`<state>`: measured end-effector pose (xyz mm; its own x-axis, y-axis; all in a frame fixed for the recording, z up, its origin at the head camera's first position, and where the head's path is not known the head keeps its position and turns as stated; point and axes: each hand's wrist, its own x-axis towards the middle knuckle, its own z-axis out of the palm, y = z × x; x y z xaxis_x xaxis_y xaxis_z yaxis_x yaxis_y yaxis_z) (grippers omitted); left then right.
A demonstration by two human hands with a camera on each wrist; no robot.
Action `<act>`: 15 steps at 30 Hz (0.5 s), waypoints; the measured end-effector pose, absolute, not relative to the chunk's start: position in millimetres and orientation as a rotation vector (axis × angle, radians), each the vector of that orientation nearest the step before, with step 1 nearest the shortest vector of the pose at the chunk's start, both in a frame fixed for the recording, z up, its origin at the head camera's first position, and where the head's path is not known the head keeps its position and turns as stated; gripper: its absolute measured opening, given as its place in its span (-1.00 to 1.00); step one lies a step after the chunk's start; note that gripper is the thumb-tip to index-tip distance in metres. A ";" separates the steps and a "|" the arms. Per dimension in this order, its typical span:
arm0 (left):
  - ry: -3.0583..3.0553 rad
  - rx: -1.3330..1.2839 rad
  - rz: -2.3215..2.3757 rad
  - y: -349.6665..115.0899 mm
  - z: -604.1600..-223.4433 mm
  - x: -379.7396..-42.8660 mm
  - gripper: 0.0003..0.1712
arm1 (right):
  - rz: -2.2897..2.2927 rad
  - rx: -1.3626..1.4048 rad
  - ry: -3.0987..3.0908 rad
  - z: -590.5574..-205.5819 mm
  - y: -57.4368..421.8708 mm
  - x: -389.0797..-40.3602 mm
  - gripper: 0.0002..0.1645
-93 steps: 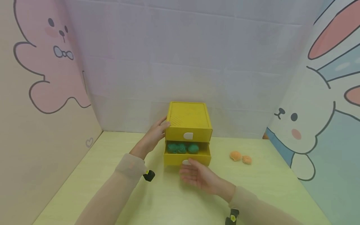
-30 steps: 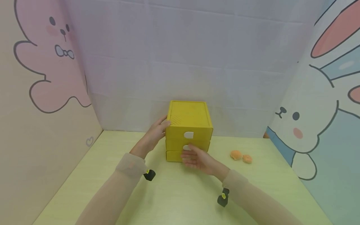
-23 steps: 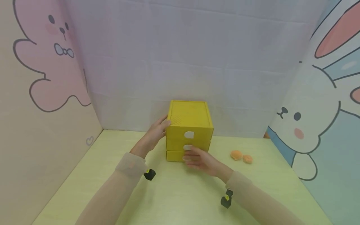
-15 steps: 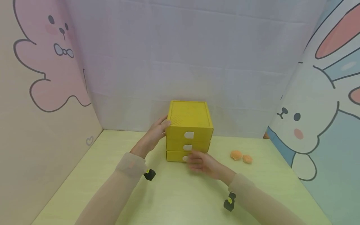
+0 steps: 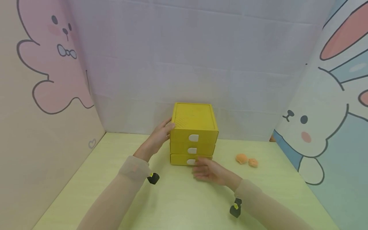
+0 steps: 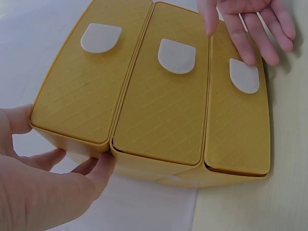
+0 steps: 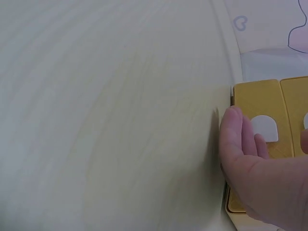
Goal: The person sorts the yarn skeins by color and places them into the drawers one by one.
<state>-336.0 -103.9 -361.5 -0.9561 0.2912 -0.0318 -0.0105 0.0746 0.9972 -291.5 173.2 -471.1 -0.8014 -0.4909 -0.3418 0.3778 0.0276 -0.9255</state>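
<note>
A: How is the left hand (image 5: 156,137) placed?
B: Its fingers lie against the left side of a yellow drawer box (image 5: 194,116), with the thumb at the upper left edge.
A: And the right hand (image 5: 211,172)?
B: Its fingers are extended and slightly spread, just before the lowest drawer (image 5: 179,159), near its white tab (image 5: 191,162); whether they touch it cannot be told.
A: Where does the box stand?
B: On the far part of the pale table (image 5: 175,198), before the white back wall (image 5: 201,64), all three drawers closed.
A: And farther out?
B: Two small orange lumps (image 5: 241,158) lie right of the box; a drawn rabbit (image 5: 316,124) marks the right wall.
</note>
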 end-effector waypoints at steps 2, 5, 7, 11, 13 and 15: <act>2.124 0.286 1.980 -103.5 -361.5 -336.2 -0.24 | -1.831 -0.110 1.694 -473.0 172.9 -291.4 -0.19; 2.122 0.280 1.982 -103.4 -361.9 -336.6 -0.24 | -1.820 -0.096 1.693 -474.8 172.1 -291.1 -0.19; 2.122 0.277 1.983 -103.4 -362.0 -337.0 -0.24 | -1.816 -0.089 1.686 -476.1 171.6 -292.0 -0.20; 2.122 0.276 1.983 -103.6 -362.1 -337.1 -0.24 | -1.816 -0.085 1.678 -477.4 170.1 -293.3 -0.21; 2.121 0.280 1.984 -103.8 -361.9 -336.9 -0.24 | -1.820 -0.077 1.674 -477.8 169.1 -294.0 -0.21; 2.120 0.285 1.984 -103.7 -361.7 -336.6 -0.24 | -1.824 -0.061 1.667 -478.5 168.2 -295.0 -0.20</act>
